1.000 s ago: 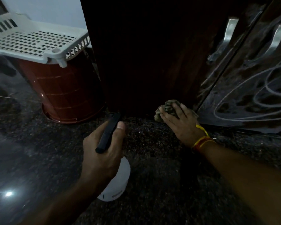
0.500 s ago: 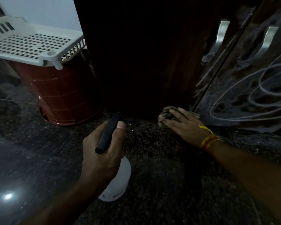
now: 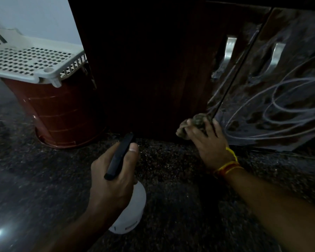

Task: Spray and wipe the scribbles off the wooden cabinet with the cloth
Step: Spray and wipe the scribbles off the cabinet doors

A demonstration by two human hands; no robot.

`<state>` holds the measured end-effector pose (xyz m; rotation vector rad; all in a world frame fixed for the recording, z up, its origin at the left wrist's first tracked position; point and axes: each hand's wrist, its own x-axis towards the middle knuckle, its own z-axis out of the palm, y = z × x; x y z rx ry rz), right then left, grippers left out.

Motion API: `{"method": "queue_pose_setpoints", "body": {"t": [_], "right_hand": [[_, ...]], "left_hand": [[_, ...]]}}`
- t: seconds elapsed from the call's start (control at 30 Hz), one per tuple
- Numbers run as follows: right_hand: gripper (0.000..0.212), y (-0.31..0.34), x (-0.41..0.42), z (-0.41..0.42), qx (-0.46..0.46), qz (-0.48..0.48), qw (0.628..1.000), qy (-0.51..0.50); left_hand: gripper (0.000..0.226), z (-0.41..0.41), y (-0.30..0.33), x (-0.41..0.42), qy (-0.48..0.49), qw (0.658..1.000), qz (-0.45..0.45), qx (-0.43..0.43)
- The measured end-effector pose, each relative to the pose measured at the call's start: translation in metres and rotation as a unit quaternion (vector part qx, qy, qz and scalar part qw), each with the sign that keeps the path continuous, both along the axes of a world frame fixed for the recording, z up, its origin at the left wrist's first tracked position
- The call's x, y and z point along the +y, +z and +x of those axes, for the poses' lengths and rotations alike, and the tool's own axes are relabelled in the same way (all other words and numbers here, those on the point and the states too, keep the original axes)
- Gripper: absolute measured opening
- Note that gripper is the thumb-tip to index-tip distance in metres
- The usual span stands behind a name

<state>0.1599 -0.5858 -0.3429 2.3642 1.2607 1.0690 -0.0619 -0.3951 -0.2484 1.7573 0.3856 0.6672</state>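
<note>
Low down, near the dark speckled stone floor (image 3: 171, 206), a crumpled greyish cloth (image 3: 193, 124) is held by the right hand (image 3: 210, 146), whose fingers are curled over it; it is pressed against the bottom of the wooden cabinet (image 3: 153, 70), right at the lower end of the seam between the two doors. Yellow and red threads (image 3: 229, 165) are worn around that wrist. A white spray bottle (image 3: 133, 211) with a black trigger head (image 3: 119, 157) is gripped by the left hand (image 3: 113, 179), with the thumb laid along the head's right side and the nozzle pointed toward the cabinet's dark side panel. Pale looping scribbles (image 3: 280, 110) are seen across the right-hand door (image 3: 289, 51), beside the cloth, and fainter marks on the narrow visible part of the left-hand door (image 3: 244, 57). Each door is fitted with a metal handle (image 3: 229, 51). To the left of the cabinet, a red-brown plastic bucket (image 3: 62, 115) is stood on the floor, and a white perforated plastic tray (image 3: 29, 59) is rested on top of it.
</note>
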Motion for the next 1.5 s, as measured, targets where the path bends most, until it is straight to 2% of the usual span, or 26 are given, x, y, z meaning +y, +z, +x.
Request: {"method": "queue_pose_setpoints", "body": {"t": [0.07, 0.13, 0.2, 0.33, 0.4, 0.5, 0.7, 0.83, 1.03, 1.23, 1.33, 1.5], "right_hand": [[0.064, 0.022, 0.02, -0.003, 0.012, 0.129, 0.991, -0.043], [0.058, 0.043, 0.042, -0.003, 0.042, 0.245, 0.965, -0.081], [0.056, 0.048, 0.051, -0.009, 0.069, 0.288, 0.95, -0.096], [0.063, 0.024, 0.044, -0.022, 0.113, 0.266, 0.951, -0.113], [0.068, 0.019, 0.04, -0.024, 0.113, 0.256, 0.954, -0.106], [0.064, 0.038, 0.035, -0.017, 0.093, 0.252, 0.959, -0.091], [0.056, 0.074, 0.038, -0.009, 0.09, 0.312, 0.943, -0.076], [0.051, 0.061, 0.033, -0.012, 0.123, 0.322, 0.935, -0.083], [0.065, 0.083, 0.039, -0.015, 0.13, 0.4, 0.906, -0.047], [0.053, 0.144, 0.044, -0.019, 0.088, 0.462, 0.882, 0.021], [0.055, 0.146, 0.049, -0.014, 0.11, 0.434, 0.893, 0.044], [0.063, 0.109, 0.049, -0.013, 0.128, 0.403, 0.906, 0.002]], "left_hand": [[0.053, -0.001, 0.0, 0.0, 0.001, 1.0, -0.008, 0.003], [0.045, -0.002, 0.0, -0.001, 0.004, 1.0, 0.0, 0.014], [0.047, -0.004, 0.001, -0.002, 0.001, 1.0, 0.001, 0.018], [0.059, 0.0, 0.007, -0.006, -0.008, 0.999, -0.039, 0.001], [0.072, 0.003, 0.009, -0.009, -0.016, 0.999, -0.044, -0.004], [0.072, 0.003, 0.009, -0.013, -0.025, 0.999, -0.036, -0.005], [0.066, 0.007, 0.008, -0.021, -0.038, 0.998, -0.059, -0.003], [0.08, 0.011, 0.01, -0.023, -0.045, 0.997, -0.061, -0.003], [0.082, 0.008, 0.003, -0.022, -0.044, 0.997, -0.056, 0.011], [0.117, 0.009, 0.001, -0.019, -0.048, 0.997, -0.05, 0.033], [0.112, 0.014, 0.003, -0.021, -0.054, 0.997, -0.057, 0.027], [0.107, 0.015, 0.003, -0.027, -0.052, 0.996, -0.07, 0.033]]}}
